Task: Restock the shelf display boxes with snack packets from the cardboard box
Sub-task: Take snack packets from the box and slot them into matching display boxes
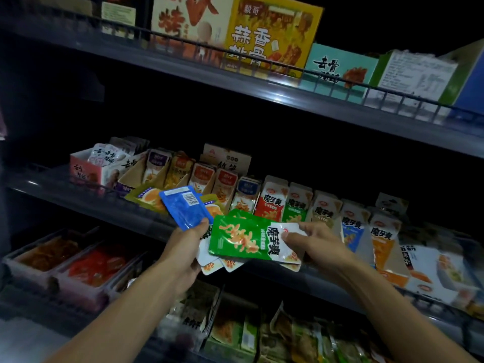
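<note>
Near the frame's center, the left hand (187, 247) is gripping a fan of packets, its thumb pressing on a blue packet (183, 206) turned barcode-up. The right hand (318, 243) is pinching the white end of a green snack packet (243, 238) lying atop that stack. Just behind, display boxes (272, 199) are standing in a row along the middle shelf (86, 200), packets upright inside. In the upper part of the frame, a yellow carton (272, 35) is sitting on the top shelf.

Dim overall; upper right and left edge of the frame fall to black. Glare streaks the shelf rails (275, 96). Wide-angle bending and soft blur toward corners.
</note>
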`<state>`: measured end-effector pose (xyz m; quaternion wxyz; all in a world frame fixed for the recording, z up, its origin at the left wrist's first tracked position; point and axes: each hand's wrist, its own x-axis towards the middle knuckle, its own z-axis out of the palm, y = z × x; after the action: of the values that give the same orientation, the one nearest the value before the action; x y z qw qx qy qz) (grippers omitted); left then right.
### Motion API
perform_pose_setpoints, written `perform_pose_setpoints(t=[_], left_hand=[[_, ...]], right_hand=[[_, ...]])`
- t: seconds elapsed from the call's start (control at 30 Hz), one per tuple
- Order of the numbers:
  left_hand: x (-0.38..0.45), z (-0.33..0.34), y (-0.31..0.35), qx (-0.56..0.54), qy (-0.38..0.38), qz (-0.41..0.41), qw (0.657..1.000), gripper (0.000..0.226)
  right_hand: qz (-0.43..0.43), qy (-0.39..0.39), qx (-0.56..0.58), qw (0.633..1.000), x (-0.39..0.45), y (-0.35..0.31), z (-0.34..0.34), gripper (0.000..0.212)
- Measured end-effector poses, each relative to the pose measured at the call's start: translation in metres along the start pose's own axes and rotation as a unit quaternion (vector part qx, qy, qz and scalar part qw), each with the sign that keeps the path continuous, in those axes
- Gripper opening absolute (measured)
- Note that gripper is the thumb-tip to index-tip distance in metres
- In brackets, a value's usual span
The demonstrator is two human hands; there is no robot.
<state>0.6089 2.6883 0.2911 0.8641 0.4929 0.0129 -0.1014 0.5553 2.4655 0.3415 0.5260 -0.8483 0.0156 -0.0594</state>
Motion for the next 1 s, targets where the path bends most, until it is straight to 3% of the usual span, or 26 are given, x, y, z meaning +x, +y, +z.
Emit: perform_pose_setpoints(t=[0.17, 0.37, 0.47, 0.67, 0.83, 0.9, 1.0], left_hand=[[-0.001, 0.007, -0.01, 0.046, -0.025, 0.007, 0.999, 0.025], [-0.001, 0.021, -0.017, -0.009, -0.068, -0.047, 0.997, 0.025], [0.0, 0.025, -0.024, -0.03, -0.069, -0.06, 0.995, 0.027], [-0.004, 0.039, -0.038, -0.066, -0.077, -0.052, 0.993, 0.028], [-0.005, 0.053, -0.04, -0.021, -0.051, 0.012, 0.998, 0.02], [-0.002, 0.054, -0.04, -0.016, -0.034, 0.017, 0.999, 0.022], [0.0, 0.056, -0.039, -0.042, -0.031, 0.007, 0.999, 0.021]], right_hand=[[0.023, -0.045, 0.037, 0.998, -0.001, 0.004, 0.002, 0.014], [0.033, -0.047, 0.06, 0.997, 0.002, 0.009, -0.006, 0.014], [0.026, 0.023, 0.054, 0.998, 0.002, 0.012, -0.008, 0.014], [-0.023, 0.286, -0.059, 0.956, 0.013, 0.03, -0.008, 0.022], [-0.043, 0.274, -0.114, 0.954, 0.008, 0.031, -0.002, 0.012], [-0.022, 0.258, -0.025, 0.966, 0.005, 0.029, -0.002, 0.012], [0.07, 0.162, 0.221, 0.959, 0.002, 0.028, -0.008, 0.023]])
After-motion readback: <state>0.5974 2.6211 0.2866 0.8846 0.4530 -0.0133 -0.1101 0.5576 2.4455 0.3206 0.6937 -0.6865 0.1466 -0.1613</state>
